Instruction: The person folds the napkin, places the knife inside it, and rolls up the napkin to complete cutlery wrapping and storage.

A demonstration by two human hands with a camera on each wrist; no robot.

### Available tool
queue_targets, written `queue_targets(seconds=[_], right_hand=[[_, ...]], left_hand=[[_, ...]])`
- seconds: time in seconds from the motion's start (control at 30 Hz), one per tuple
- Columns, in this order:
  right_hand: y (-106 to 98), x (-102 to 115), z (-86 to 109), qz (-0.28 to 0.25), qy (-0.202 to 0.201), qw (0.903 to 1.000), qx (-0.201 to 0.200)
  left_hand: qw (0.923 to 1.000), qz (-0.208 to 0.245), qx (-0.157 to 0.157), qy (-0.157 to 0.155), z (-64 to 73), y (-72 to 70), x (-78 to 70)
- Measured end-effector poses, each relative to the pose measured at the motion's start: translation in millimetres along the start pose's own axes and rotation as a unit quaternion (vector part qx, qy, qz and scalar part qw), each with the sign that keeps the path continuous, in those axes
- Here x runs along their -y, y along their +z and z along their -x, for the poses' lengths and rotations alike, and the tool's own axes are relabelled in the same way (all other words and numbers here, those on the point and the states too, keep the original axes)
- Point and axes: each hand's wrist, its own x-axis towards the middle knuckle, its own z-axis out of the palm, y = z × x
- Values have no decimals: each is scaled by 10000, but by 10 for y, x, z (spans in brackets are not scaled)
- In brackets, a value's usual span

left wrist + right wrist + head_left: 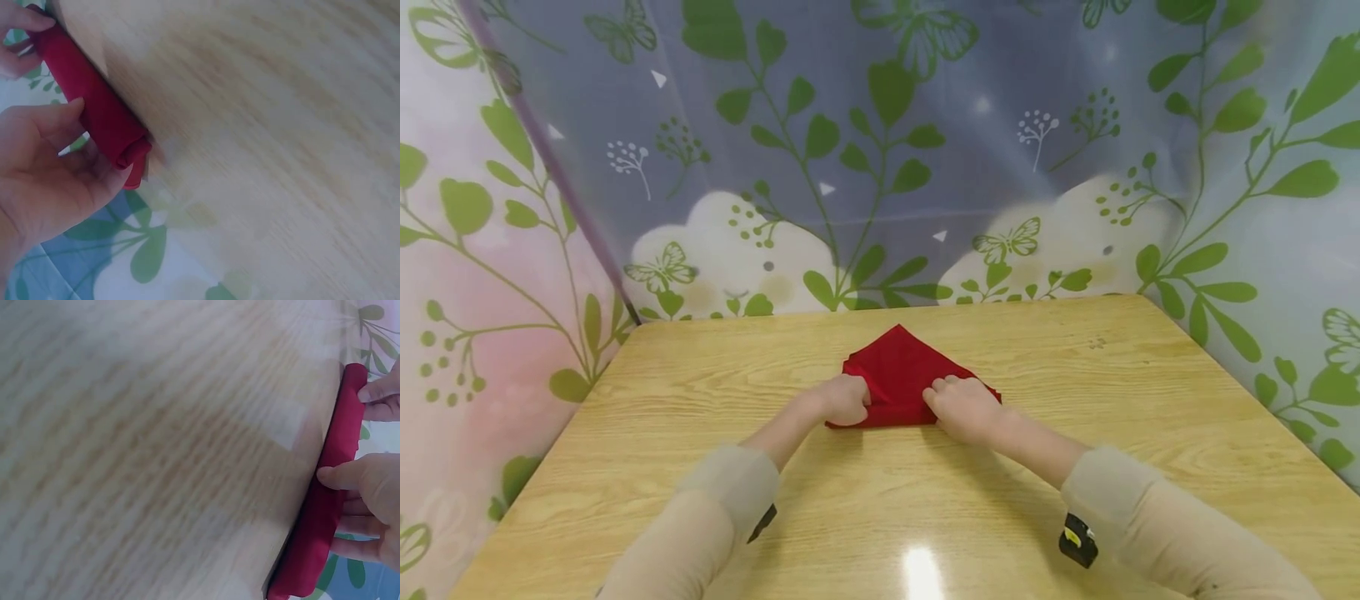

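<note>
A red cloth point(898, 367) lies on the table, its near edge wound into a roll and its far part spread flat to a point facing away. My left hand point(847, 400) grips the roll toward its left end, and my right hand point(964, 408) holds it toward the right. In the left wrist view the rolled cloth point(94, 94) shows a spiral end beside my left fingers. The right wrist view shows my right thumb pressing the near side of the roll point(319, 525), with the other fingers beyond it.
The wood-grain table point(715, 367) reaches back to a printed curtain point(820, 183) with leaves and butterflies, which also rises on both sides. Small black devices point(1077, 540) hang under the cuffs. Light glares off the table's near part.
</note>
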Motion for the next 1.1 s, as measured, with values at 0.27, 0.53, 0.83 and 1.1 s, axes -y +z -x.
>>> queue_targets(seconds=[0.27,0.53,0.83,1.1], right_hand=[[59,33,7,219,1,9986,-485],[66,52,15,200,67,9996,-210],[54,-30,-35,-156,77,9997,183],[16,-62,-74,-536,124,9976,409]], left_hand=[[9970,-182,-734,187,31,48,-8],[9853,-1152,-1263,56,54,164,-34],[9479,-2675,-1624,591,86,299,-127],[9434,-2846,-1605,563,79,322,-129]])
